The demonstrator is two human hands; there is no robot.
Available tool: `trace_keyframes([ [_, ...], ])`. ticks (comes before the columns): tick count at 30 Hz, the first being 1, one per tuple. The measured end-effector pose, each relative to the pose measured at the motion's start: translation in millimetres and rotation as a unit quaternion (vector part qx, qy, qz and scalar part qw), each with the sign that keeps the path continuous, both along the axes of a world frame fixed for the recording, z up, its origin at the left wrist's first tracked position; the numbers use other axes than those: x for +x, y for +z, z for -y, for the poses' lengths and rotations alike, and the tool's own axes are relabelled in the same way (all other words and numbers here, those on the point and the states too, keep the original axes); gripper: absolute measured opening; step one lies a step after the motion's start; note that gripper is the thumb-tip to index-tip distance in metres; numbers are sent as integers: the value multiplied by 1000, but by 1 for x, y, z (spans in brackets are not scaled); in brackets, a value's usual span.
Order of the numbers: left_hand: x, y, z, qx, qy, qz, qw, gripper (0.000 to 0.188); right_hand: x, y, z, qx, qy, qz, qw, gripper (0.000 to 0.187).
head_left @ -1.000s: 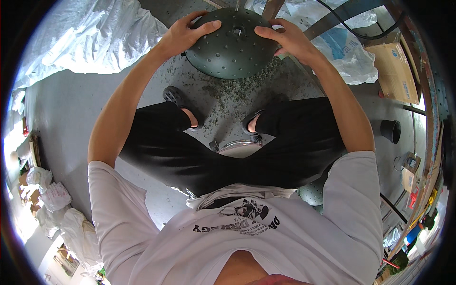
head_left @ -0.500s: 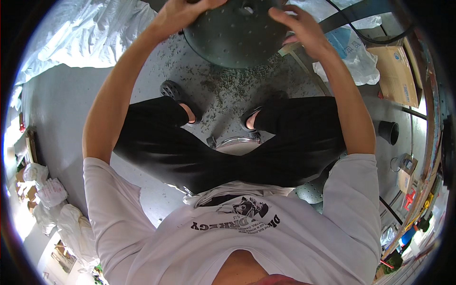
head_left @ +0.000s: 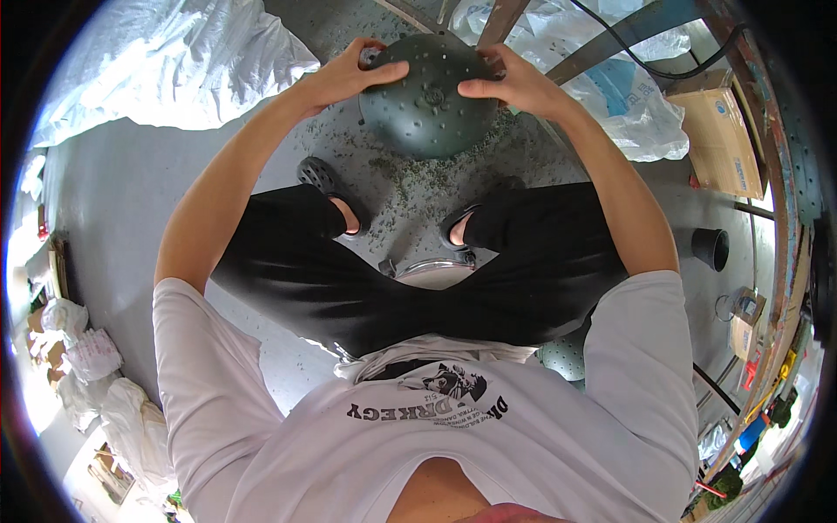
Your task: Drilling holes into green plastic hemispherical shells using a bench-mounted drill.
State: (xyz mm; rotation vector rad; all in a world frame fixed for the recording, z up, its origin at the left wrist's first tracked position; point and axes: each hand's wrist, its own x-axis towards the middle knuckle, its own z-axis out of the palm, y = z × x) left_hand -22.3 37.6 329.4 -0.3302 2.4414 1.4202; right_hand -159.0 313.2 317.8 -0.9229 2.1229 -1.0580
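A dark green, dome-like ball (head_left: pixel 427 118), dotted with small bumps or holes, is held out in front of me above the floor. On its left side my left hand (head_left: pixel 362 77) grips it, thumb laid across the surface and fingers going round behind. My right hand (head_left: pixel 516 83) clasps the opposite side in the same way, its thumb pointing inward. The fingers behind the ball are partly hidden. Small dark bits (head_left: pixel 405 179) lie scattered over the grey floor beneath it.
Clear plastic sheeting (head_left: pixel 174 65) is heaped at far left. A metal frame (head_left: pixel 619 39), plastic bags (head_left: pixel 641 122) and a cardboard box (head_left: pixel 717 139) stand at far right. A black pot (head_left: pixel 711 248) is on the floor to the right. Another green dotted ball (head_left: pixel 562 357) shows beside my right hip.
Both hands have brought the ball lower and nearer to me, and it looks smaller now. It has turned: the pale opening seen on it before no longer shows.
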Motion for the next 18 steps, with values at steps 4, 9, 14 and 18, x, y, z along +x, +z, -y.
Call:
trace_keyframes([
  [4,2,-6,1,106,68,5,992,93,6,1,4,-9,34,-52,998,114],
  [9,4,-3,-14,68,74,53,994,103,5,-7,3,-29,42,-42,998,113],
  [14,6,-5,-11,83,79,75,991,107,8,1,5,-25,39,-34,998,111],
  [18,10,-4,-9,112,78,89,987,112,11,9,5,-10,31,-3,999,89],
])
